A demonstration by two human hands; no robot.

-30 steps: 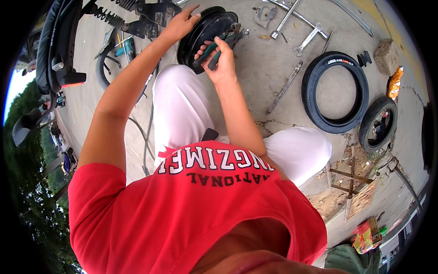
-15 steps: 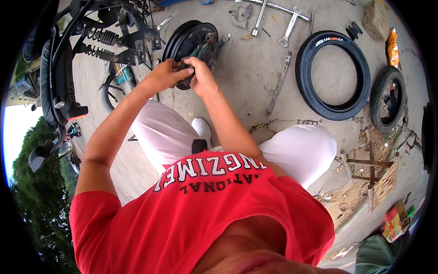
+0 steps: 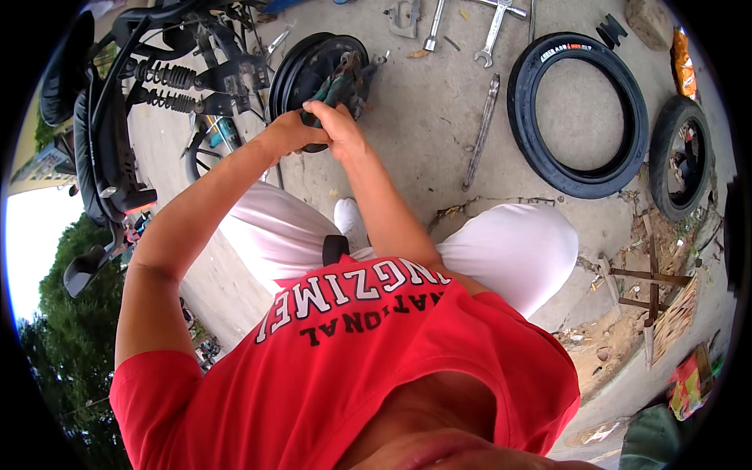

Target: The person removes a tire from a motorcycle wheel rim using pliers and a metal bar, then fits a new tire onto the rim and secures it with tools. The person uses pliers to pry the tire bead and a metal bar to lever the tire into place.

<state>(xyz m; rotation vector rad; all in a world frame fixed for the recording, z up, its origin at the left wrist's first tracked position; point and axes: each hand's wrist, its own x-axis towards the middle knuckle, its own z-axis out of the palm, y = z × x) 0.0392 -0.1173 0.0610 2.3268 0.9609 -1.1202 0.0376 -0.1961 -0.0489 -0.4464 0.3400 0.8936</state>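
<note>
In front of me, left of the middle, a black wheel rim (image 3: pixel 291 72) stands on the concrete. Over its hub side lies a dark, grimy, greenish piece (image 3: pixel 345 78) that looks like a rag; its kind is hard to make out. Both hands meet at the rim's near side. My left hand (image 3: pixel 291 135) is closed there, its fingertips partly hidden behind the other hand. My right hand (image 3: pixel 338 127) is closed with thumb and fingers around a bit of the green piece, pressed close to the left hand.
A motorbike frame with a shock absorber (image 3: pixel 168 74) is at the left. Rightward lie a tyre lever (image 3: pixel 482 133), an open-ended wrench (image 3: pixel 492 39), a socket wrench (image 3: pixel 433 31), a black tyre (image 3: pixel 526 117), a smaller worn tyre (image 3: pixel 664 160) and a wooden stool (image 3: pixel 654 274).
My hands have drawn closer together, and the left fingers have slipped behind the right hand. The view has shifted slightly; the rim stays in place.
</note>
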